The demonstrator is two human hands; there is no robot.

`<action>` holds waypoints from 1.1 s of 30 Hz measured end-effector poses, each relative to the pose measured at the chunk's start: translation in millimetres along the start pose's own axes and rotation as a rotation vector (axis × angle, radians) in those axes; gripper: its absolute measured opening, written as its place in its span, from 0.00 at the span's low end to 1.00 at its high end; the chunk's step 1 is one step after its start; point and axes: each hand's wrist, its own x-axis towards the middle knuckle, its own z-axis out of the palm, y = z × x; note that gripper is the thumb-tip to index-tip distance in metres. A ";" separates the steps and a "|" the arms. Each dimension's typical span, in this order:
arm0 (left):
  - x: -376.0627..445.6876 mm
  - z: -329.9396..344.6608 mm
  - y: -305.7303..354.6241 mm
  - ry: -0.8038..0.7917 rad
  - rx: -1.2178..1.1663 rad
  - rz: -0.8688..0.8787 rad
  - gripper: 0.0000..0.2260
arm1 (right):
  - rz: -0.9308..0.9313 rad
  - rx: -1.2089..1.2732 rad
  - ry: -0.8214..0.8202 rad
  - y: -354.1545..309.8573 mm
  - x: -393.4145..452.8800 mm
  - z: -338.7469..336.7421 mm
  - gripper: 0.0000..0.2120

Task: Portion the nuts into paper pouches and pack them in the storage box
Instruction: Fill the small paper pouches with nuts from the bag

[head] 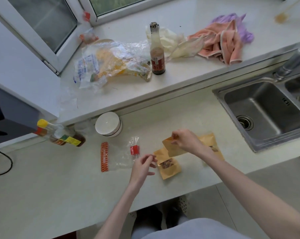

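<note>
On the bench [59, 187], a pouch with nuts [168, 167] lies just right of a plastic bag [118, 156]. Another pouch [173, 146] is lifted behind it, over a third pouch [213, 145]. A lidded tub [108, 124] stands behind the bag, bottles [59, 135] to its left. The sink [264, 111] lies at the right. On the sill [188, 78] behind stand a bottle [157, 54], wrappers [111, 62] left of it and cloths [221, 42] right.

A single wide-angle view looks from the person's head, forward and steeply down over the counter [59, 195], near enough that both forearms run in from the bottom edge. The left hand [143, 167] and right hand [185, 141] sit just below the middle of the frame. Beyond the hands the view reaches the window ledge [188, 54]; to the right of the right hand it takes in the sink [264, 107]. Straight lines bow toward the edges. No second view shares the scene.
</note>
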 end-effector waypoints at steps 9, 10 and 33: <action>-10.7 -8.9 89.8 0.142 0.255 0.649 0.10 | -0.499 0.122 0.145 -95.4 -26.8 -71.0 0.07; -15.0 -13.6 97.9 0.161 0.252 0.697 0.08 | -0.512 0.139 0.174 -103.7 -29.0 -78.3 0.07; -51.4 -71.0 171.9 0.369 0.379 0.877 0.10 | -0.479 0.114 0.386 -166.7 -42.9 -142.7 0.08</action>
